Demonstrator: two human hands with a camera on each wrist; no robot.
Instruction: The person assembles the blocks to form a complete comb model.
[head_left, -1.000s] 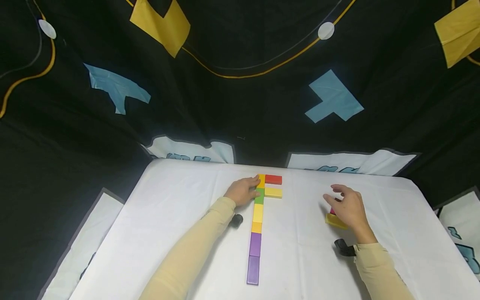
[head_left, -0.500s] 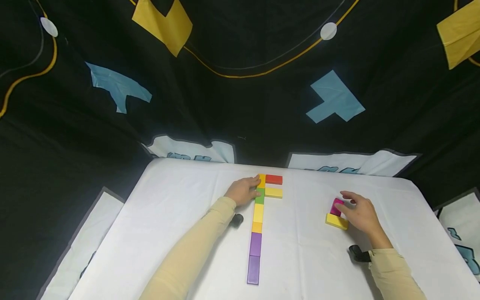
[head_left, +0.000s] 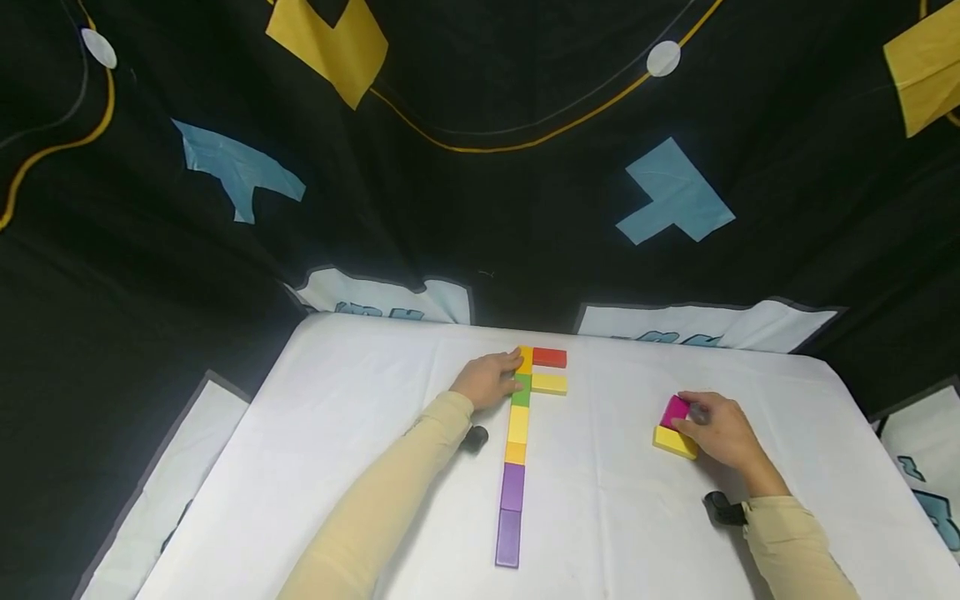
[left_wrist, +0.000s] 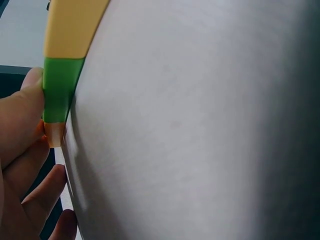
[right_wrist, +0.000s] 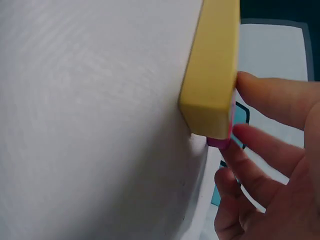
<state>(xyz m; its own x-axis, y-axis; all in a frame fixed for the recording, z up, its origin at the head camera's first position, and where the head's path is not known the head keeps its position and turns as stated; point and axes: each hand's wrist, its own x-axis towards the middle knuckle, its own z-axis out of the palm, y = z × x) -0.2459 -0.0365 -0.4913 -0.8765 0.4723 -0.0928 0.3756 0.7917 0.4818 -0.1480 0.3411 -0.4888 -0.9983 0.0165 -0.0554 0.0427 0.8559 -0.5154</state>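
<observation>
In the head view, my left hand (head_left: 486, 381) rests against the far end of a row of blocks. Its thumb touches the green block (head_left: 521, 395) and its index finger the orange block (head_left: 527, 360) beyond. Toward me the row runs through a yellow block (head_left: 518, 424), a smaller orange one (head_left: 515, 452) and two purple blocks (head_left: 512, 487). My right hand (head_left: 722, 432) pinches a magenta block (head_left: 674, 411) between thumb and index finger. A yellow block (head_left: 673, 442) lies against its near end; in the right wrist view that yellow block (right_wrist: 212, 65) mostly hides the magenta one.
A red block (head_left: 550, 357) and a pale yellow block (head_left: 549, 384) stick out to the right from the row's far end. White cloth covers the table (head_left: 600, 492). A black curtain (head_left: 480, 225) hangs behind its far edge.
My right hand has shifted right and toward me, then its index finger has come down at the far end of the magenta block. The left hand has stayed at the row.
</observation>
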